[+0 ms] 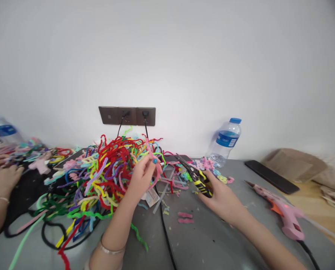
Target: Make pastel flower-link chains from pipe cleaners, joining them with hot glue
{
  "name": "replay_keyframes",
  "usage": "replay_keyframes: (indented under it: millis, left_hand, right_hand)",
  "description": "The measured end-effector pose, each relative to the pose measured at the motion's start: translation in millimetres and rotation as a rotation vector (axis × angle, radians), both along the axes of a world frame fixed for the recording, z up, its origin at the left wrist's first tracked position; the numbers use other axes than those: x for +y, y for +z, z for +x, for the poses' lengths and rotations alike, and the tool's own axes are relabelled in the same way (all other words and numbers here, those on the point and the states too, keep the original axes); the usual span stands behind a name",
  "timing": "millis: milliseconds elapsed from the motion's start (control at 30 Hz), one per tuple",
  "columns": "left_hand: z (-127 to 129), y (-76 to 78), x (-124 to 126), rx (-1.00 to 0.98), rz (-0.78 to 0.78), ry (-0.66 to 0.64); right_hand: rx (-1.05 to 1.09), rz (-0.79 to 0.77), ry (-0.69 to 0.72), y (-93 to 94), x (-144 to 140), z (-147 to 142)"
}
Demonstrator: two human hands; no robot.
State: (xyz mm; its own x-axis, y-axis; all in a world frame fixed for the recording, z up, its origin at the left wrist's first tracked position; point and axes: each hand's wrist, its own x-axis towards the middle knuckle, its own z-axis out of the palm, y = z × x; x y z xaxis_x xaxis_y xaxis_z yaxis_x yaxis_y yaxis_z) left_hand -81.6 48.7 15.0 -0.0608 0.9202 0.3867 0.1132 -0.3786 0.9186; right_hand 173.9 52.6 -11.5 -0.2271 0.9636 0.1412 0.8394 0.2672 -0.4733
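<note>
My left hand pinches a pink pipe cleaner, which sticks up above the fingertips and curls down beside them. A blue spot shows at a fingertip. In my right hand are scissors with black and yellow handles, their dark blades pointing up and to the left, apart from the pink pipe cleaner. A large tangled heap of colourful pipe cleaners lies behind and left of my left hand. Two short pink pieces rest on the grey table between my forearms.
A pink glue gun lies at right, near a black phone and brown paper bag. A water bottle stands by the wall. Another person's hands are at far left. A black cable crosses the table.
</note>
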Motion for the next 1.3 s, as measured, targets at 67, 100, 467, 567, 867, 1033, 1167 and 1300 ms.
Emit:
replay_keyframes:
  millis: [67, 100, 467, 567, 867, 1033, 1167, 1300]
  left_hand:
    - [9, -3.1, -2, 0.102, -0.094, -0.179]
    - [12, -4.9, -2, 0.151, -0.125, -0.221]
    - [29, -17.2, -5, 0.459, -0.141, -0.219]
    - [30, -17.9, -5, 0.547, -0.087, -0.184]
    - [29, -12.3, -6, 0.61, -0.07, -0.192]
    - [21, -4.2, -6, 0.65, -0.063, -0.19]
    - [13, 6.7, -9, 0.695, -0.156, -0.253]
    - [5, 18.7, -14, 0.65, -0.301, -0.326]
  right_hand:
    - [0.051, -0.002, 0.042, 0.3, -2, 10]
    - [0.059, -0.005, 0.059, 0.7, -4, 14]
    - [0.097, -0.097, 0.156, -10.1, -19, 20]
    - [0.131, -0.121, 0.136, -12.7, -18, 22]
    - [0.203, -0.172, 0.103, -7.8, -18, 29]
    - [0.204, -0.165, 0.125, -7.9, -21, 29]
    - [0.15, -0.165, 0.149, -6.8, -26, 28]
    - [0.117, -0.162, 0.159, -7.2, -30, 23]
